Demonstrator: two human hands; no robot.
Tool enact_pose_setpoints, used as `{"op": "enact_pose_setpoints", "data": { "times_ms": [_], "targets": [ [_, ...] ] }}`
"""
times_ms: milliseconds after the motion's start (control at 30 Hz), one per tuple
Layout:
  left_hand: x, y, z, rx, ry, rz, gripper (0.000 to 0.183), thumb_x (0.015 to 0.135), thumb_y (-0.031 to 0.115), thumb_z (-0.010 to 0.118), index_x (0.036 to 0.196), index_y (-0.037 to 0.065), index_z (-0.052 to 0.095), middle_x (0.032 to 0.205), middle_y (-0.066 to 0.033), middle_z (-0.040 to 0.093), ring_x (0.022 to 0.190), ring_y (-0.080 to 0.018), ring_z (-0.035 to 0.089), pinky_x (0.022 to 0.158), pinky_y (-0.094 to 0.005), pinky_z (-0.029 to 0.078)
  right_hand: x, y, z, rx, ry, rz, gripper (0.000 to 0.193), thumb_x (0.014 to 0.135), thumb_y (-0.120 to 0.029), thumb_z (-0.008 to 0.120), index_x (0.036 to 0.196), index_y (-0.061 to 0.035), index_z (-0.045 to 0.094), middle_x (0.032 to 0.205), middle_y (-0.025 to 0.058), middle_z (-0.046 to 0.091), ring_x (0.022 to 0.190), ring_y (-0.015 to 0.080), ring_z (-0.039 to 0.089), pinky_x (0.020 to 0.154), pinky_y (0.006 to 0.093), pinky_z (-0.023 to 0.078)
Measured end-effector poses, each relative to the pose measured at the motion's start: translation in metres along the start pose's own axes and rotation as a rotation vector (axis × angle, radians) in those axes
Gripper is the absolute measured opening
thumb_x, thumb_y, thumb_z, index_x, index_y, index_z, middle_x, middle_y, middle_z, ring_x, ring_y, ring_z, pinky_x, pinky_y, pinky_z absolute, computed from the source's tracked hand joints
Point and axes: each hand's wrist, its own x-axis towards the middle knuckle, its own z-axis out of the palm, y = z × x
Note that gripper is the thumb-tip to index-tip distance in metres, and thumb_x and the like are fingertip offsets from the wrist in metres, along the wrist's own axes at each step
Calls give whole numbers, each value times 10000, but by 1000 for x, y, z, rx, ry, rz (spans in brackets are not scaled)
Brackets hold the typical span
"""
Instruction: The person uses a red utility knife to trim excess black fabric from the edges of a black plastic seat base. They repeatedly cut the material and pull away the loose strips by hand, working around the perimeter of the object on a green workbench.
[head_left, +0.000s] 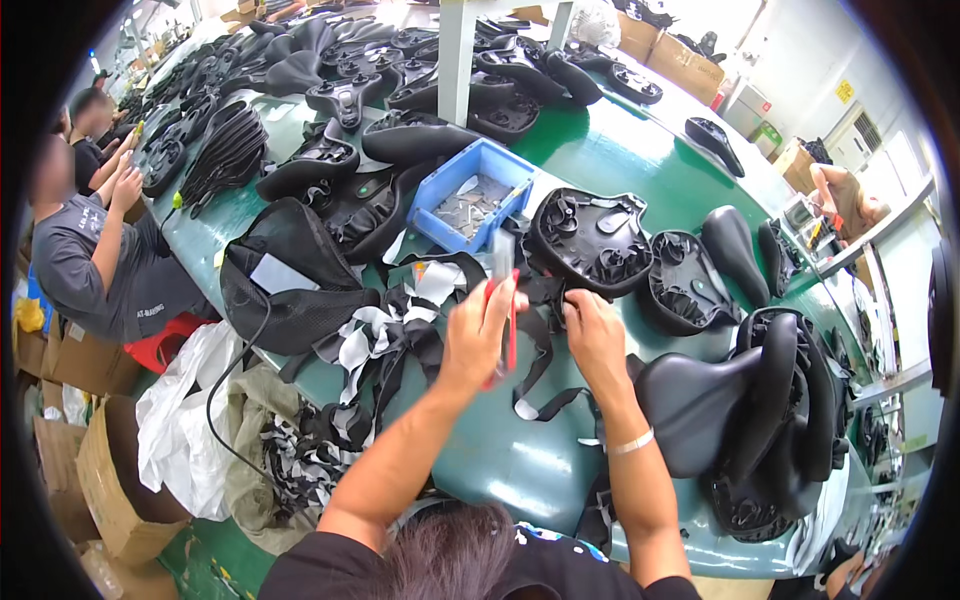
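Gripping a red-handled tool (513, 328), blurred at its tip, the left hand (470, 335) sits at the middle of the head view, fist wrapped round the handle. Just right of it, the right hand (595, 335) has its fingers drawn together at a dark strip (543, 291) by the lower edge of an upturned black saddle (590, 238); whether they pinch it, I cannot tell. A blue bin (438, 230) bounds the space above the left hand, and loose fabric scraps (400, 330) crowd its left. Stacked saddles (705, 400) close off the right side. Bare green tabletop (490, 450) lies between the forearms toward the lower centre; another clear stretch runs across the upper centre, right of a pale post (456, 70).
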Motion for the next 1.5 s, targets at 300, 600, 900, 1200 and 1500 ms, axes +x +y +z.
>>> {"op": "enact_pose_setpoints", "data": {
  "times_ms": [300, 600, 900, 1200, 1500],
  "targets": [
    [-28, -12, -3, -525, -61, -466, 397, 961, 439, 525, 1096, 70, 464, 762, -36, 553, 617, -138, 583, 597, -292, 526, -15, 6, 24, -250, -139, -52, 312, 723, -185, 593, 927, 21, 479, 789, 214, 599, 738, 396, 627, 646, 497, 503],
    [-90, -1, 10, -123, -266, -202, 401, 986, 235, 523, 1296, 33, 366, 1209, -109, 523, 1088, -175, 491, 940, -338, 422, -101, -49, -58, 369, -37, 137, 235, 842, -176, 696, 903, -15, 536, 790, 122, 602, 693, 195, 577, 634, 316, 445],
    [-100, 20, -28, -264, -655, -389, 386, 986, 251, 522, 1265, 8, 413, 1038, -102, 589, 962, -173, 597, 907, -330, 446, -114, -61, -87, 728, -161, 247, 237, 824, -79, 666, 1003, 16, 543, 895, 101, 598, 794, 188, 590, 728, 329, 477],
    [-91, 26, -45, -148, -690, -352, 390, 978, 219, 538, 1271, -8, 419, 926, -64, 584, 838, -176, 646, 746, -307, 506, -127, -60, -73, 119, -100, -212, 431, 697, -18, 740, 1074, 44, 540, 1127, 206, 552, 1022, 374, 546, 839, 442, 436],
    [-86, 24, -53, -77, -698, -351, 431, 962, 301, 564, 1251, 10, 432, 946, -75, 607, 779, -136, 643, 655, -260, 484, -123, -68, -72, 127, -220, -158, 380, 698, -18, 735, 1016, 34, 534, 1001, 194, 571, 867, 361, 578, 756, 407, 463]
  ]
}}
